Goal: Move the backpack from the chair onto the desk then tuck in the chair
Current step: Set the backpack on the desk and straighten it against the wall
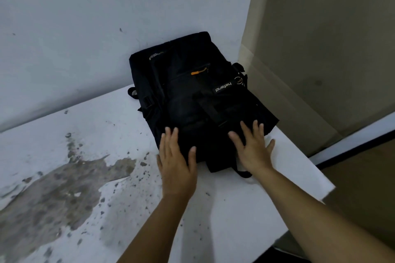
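A black backpack (pixel 188 96) with an orange zip pull and a white logo lies flat on the white desk (pixel 119 177), its far end leaning up against the wall. My left hand (pixel 176 162) rests flat on the near left corner of the backpack, fingers spread. My right hand (pixel 252 149) lies flat on its near right corner, fingers apart too. Neither hand grips anything. The chair is out of view.
The desk top has a large worn, stained patch (pixel 53 194) at the left. A pale wall (pixel 106 28) runs behind the desk. The desk's right edge (pixel 310 166) drops off beside a beige wall and floor (pixel 331 49).
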